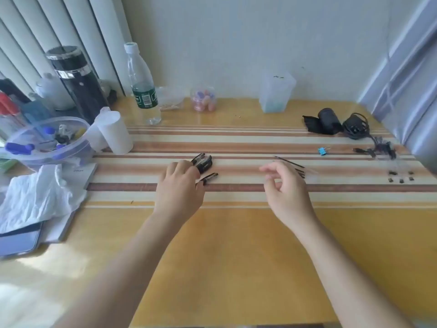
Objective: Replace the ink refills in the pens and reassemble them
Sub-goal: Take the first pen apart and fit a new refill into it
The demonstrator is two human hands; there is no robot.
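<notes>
a person's two bare arms reach over a striped desk (236, 245). the left hand (179, 185) lies palm down on a small cluster of black pens (203, 165) at mid-desk, probably to pick one. its fingertips are hidden, so i cannot tell whether its grip has closed on a pen. the right hand (286, 188) hovers with a loose, spread, empty grip just before thin dark refills (298, 168), likely to take one. small black parts (400, 177) lie far right.
</notes>
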